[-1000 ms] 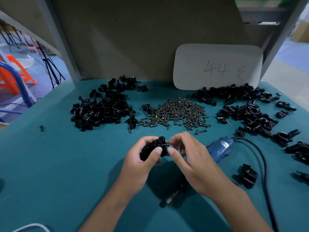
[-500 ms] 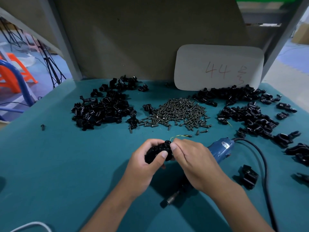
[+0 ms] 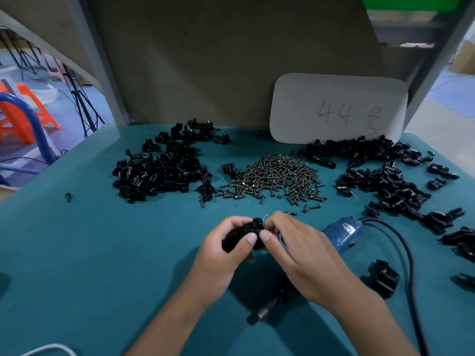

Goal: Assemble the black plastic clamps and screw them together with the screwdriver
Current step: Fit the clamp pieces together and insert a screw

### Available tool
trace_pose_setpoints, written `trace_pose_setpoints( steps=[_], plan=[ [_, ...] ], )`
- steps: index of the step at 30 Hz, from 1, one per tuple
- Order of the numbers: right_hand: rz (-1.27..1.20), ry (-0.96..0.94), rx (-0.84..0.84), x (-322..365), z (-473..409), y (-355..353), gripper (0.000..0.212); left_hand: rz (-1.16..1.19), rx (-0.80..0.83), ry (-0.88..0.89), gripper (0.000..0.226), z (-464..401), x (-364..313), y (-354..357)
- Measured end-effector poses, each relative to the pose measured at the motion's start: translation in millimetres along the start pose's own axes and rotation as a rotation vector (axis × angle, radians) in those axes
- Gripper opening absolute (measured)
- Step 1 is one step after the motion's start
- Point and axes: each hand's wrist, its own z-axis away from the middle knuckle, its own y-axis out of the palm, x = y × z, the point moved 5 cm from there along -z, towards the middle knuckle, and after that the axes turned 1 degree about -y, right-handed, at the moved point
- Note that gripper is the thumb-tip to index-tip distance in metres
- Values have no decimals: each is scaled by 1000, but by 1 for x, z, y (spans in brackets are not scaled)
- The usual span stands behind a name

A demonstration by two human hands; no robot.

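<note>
Hands meet over the tabletop mid-front: left hand [image 3: 218,255] is curled round a black clamp [image 3: 244,233], thumb pressed on its near face; right hand [image 3: 298,255] has thumb + forefinger pinched at the clamp's right end, by the round boss w/ a hole on top. Can't tell if a screw sits in that pinch, fingers hide it. Vs. half a sec ago the two thumbs have closed up till they nearly touch and the clamp sits a bit higher, boss facing up, so prob. the halves are being pressed together and a screw seated; driving not yet begun. Screwdriver [image 3: 339,233], blue, corded, lies untouched on the tabletop just right of the right hand, tip end [image 3: 264,310] poking out under the wrists. Screw pile [image 3: 272,177] at centre toward the back edge, loose clamp parts heaped back-left [image 3: 159,173] and back-right [image 3: 380,183]. White card [image 3: 339,109] marked 44 leans at the back edge.
</note>
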Motion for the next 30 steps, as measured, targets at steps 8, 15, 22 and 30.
trace_pose_setpoints(
  steps=[8, 15, 22, 30],
  plan=[
    [109, 186, 30, -8, -14, -3, 74, 66, -52, -70, 36, -2, 5, 0],
    [166, 373, 110, -93, -85, -13, 22, 512, -128, -213, 40, -8, 7, -11],
    [76, 346, 184, -88, -127, 35, 31, 575, -126, -241, 51, -9, 8, -13],
    [72, 376, 221, -93, -135, 46, 10, 598, -78, -261, 48, -9, 12, -15]
  ],
)
